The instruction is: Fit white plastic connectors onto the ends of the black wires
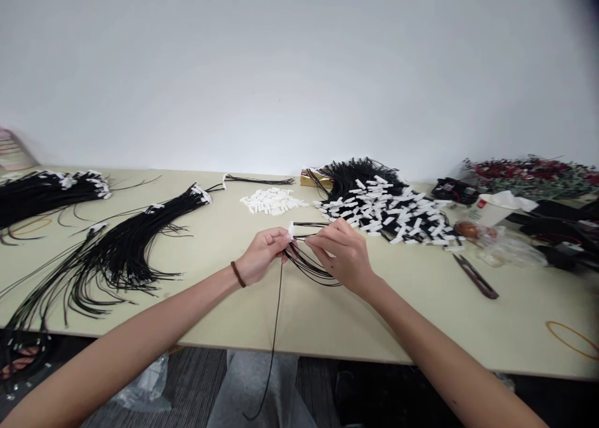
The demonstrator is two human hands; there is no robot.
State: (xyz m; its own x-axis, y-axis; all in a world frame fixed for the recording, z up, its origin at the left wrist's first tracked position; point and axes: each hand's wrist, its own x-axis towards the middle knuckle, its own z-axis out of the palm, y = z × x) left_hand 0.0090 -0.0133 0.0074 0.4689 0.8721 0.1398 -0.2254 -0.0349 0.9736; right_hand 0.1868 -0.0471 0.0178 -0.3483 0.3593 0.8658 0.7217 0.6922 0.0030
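Note:
My left hand (269, 248) pinches a white connector (291, 230) above the table's front half. Black wires (311, 267) run from the connector and loop below toward my right hand (345, 253). The fingers of that hand are closed on black wire just right of the connector; the exact tip is hidden. One long black wire (276, 328) hangs from under my left hand past the table edge. Beyond my hands lies a small heap of loose white connectors (271, 201). To its right spreads a big pile of black wires with white connectors (393, 213) on their ends.
Bundles of black wires (140, 241) lie at the left, some hanging over the front edge. Snips (476, 277), a paper cup (491, 209), a plastic bag (510, 250) and a rubber band (571, 339) are at the right. Red and green wires (533, 173) are piled behind them.

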